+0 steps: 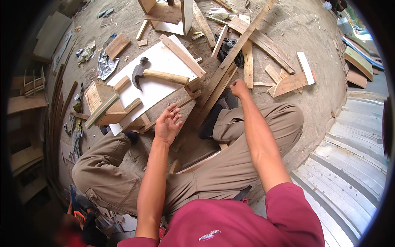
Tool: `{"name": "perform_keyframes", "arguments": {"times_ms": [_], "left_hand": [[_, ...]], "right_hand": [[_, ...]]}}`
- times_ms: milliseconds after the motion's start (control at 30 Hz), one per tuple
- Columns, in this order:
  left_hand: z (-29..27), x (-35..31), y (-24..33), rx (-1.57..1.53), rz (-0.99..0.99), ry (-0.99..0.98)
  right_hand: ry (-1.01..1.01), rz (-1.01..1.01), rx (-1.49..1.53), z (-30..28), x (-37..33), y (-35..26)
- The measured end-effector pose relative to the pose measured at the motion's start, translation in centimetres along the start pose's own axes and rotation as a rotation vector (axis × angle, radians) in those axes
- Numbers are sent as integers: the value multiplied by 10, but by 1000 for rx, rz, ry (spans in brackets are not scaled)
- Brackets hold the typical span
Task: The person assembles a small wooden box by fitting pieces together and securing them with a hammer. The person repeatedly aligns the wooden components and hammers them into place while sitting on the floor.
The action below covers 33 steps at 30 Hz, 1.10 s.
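Observation:
My left hand [167,125] is palm up above the near edge of a white board [154,61], its fingers loosely curled and apart. I can make out nothing held in it. Close to a long wooden plank [230,59], my right hand [239,89] is closed, and what its fingers hold, if anything, is hidden. A claw hammer [164,76] with a wooden handle lies across the white board, beyond my left hand. At the board's left end sits a small wooden box frame [100,103]. A wooden strip [182,55] runs along its far right edge.
Wood offcuts [292,82] and another long plank [263,43] lie on the dirt floor to the right. An open wooden box [166,16] stands at the far side. Corrugated metal sheets [341,164] cover the right. Another person [80,222] is at the lower left.

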<state>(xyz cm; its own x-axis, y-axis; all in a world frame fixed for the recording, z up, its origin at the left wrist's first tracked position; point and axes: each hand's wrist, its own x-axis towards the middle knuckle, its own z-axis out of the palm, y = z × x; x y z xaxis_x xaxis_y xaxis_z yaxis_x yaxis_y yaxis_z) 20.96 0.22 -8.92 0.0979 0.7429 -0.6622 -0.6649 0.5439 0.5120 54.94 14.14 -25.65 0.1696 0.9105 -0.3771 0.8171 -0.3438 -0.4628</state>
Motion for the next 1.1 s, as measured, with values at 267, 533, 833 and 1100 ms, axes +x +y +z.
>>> {"name": "perform_keyframes", "arguments": {"times_ms": [267, 533, 833, 1100], "left_hand": [[59, 27, -25, 130, -60, -80], [95, 76, -59, 338, -107, -13], [71, 130, -111, 1354, 472, -106], [85, 130, -125, 1549, 599, -237]], "right_hand": [[195, 370, 238, 15, 33, 30], [646, 82, 254, -1, 81, -9], [15, -372, -569, -31, 144, -76], [-99, -541, -752, -45, 160, -74]]}}
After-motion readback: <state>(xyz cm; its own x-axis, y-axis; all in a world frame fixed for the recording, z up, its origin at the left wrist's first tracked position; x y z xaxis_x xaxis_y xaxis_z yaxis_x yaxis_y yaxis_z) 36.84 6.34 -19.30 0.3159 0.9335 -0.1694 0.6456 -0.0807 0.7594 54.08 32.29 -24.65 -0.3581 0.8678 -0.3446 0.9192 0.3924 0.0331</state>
